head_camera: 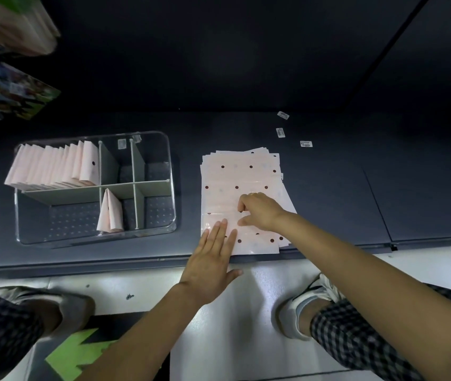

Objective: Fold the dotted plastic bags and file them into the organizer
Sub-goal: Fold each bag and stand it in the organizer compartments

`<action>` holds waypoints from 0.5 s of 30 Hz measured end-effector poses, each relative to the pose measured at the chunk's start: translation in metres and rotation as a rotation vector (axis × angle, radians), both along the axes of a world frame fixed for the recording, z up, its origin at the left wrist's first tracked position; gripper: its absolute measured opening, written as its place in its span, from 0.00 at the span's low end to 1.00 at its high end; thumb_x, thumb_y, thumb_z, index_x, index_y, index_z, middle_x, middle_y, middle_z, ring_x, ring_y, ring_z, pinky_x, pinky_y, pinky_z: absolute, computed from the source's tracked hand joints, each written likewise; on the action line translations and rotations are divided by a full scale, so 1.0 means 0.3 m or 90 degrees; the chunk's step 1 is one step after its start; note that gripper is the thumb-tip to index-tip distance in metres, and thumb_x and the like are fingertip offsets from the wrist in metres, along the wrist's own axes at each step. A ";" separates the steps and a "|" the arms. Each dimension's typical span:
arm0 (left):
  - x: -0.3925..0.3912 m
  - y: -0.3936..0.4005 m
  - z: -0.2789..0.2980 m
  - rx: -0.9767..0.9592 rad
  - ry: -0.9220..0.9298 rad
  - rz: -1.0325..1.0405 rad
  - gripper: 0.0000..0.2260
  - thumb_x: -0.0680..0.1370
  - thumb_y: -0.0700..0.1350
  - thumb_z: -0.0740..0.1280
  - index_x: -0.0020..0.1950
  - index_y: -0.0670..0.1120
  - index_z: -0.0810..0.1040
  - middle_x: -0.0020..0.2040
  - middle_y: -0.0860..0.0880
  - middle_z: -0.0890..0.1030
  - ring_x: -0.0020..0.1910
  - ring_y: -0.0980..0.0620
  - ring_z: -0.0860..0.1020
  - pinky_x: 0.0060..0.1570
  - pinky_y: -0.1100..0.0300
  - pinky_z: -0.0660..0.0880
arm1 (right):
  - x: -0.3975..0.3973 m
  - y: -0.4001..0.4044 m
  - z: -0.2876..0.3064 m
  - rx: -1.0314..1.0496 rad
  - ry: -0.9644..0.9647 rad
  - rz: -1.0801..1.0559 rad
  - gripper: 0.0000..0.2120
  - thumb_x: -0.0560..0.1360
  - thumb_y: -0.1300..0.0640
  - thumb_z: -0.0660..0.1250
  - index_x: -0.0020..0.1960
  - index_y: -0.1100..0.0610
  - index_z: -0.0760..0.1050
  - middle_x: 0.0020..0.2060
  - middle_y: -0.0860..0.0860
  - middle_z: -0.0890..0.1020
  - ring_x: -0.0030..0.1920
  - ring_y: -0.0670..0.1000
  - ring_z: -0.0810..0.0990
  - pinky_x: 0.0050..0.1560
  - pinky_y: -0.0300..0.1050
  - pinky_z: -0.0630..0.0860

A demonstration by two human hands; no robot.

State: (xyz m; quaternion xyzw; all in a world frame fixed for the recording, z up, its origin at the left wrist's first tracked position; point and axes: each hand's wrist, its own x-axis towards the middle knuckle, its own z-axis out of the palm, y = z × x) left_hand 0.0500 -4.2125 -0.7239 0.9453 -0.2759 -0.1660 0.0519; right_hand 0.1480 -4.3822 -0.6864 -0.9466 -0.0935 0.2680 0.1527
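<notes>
- My left hand (210, 259) lies flat, fingers straight and together, its fingertips pressing the near left part of the stack of dotted plastic bags (235, 177); the palm hangs over the front edge of the dark shelf (328, 188)
- My right hand (258, 213) rests on the middle of the same stack, fingers curled down onto the top sheet; it looks like a pinch at the plastic, though whether any film is actually caught between fingers and thumb I cannot tell
- The stack is pale pink with dark dots, sheets fanned slightly at the far and right edges; it sits on the shelf just right of the clear organizer (95, 237), apart from it
- The organizer is a transparent bin split by grey dividers (136, 188) into compartments; the far left compartment holds a packed row of folded bags (54, 166) standing on edge; the near middle compartment holds a single folded bag (110, 210) leaning upright against a divider
- Three small white labels (280, 132) lie scattered on the shelf beyond the stack, well apart from my hands
- Below the shelf edge, my checked trouser legs (356, 334) and grey shoes (295, 312) frame a pale floor; a green mark (78, 350) shows near the left shoe
- Blurred coloured packages (12, 89) sit at the upper left
</notes>
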 end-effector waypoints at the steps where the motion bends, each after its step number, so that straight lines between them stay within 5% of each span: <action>1: 0.002 0.003 0.000 -0.005 0.001 0.000 0.36 0.79 0.64 0.48 0.76 0.45 0.34 0.75 0.43 0.31 0.74 0.46 0.31 0.73 0.53 0.32 | 0.006 0.001 0.000 -0.007 0.011 0.008 0.15 0.74 0.53 0.69 0.57 0.58 0.73 0.57 0.54 0.75 0.60 0.55 0.71 0.51 0.42 0.66; 6: 0.011 0.022 0.039 -0.174 -0.003 0.056 0.31 0.80 0.59 0.55 0.78 0.47 0.49 0.78 0.48 0.42 0.76 0.50 0.39 0.73 0.57 0.35 | 0.003 0.001 0.020 0.038 0.019 -0.009 0.08 0.75 0.56 0.68 0.52 0.57 0.74 0.50 0.51 0.73 0.53 0.53 0.69 0.49 0.42 0.65; 10: 0.003 0.030 0.139 -0.491 -0.063 0.299 0.21 0.78 0.48 0.66 0.70 0.47 0.68 0.72 0.50 0.65 0.72 0.52 0.61 0.69 0.67 0.58 | -0.044 -0.004 0.112 0.253 0.026 -0.192 0.07 0.76 0.56 0.67 0.46 0.55 0.69 0.39 0.46 0.72 0.41 0.48 0.70 0.41 0.40 0.67; 12: 0.002 0.021 0.194 -0.636 0.075 0.484 0.19 0.77 0.46 0.67 0.68 0.47 0.70 0.67 0.51 0.71 0.66 0.54 0.69 0.62 0.70 0.66 | -0.091 0.010 0.173 0.459 0.100 -0.340 0.06 0.76 0.57 0.67 0.45 0.56 0.70 0.37 0.47 0.75 0.37 0.47 0.74 0.37 0.38 0.70; 15: 0.008 0.003 0.281 -0.833 0.321 0.659 0.11 0.78 0.42 0.66 0.60 0.43 0.76 0.56 0.45 0.80 0.55 0.51 0.78 0.58 0.59 0.75 | -0.175 0.048 0.232 0.647 0.200 -0.463 0.04 0.77 0.56 0.65 0.49 0.56 0.73 0.41 0.51 0.80 0.42 0.52 0.79 0.44 0.47 0.75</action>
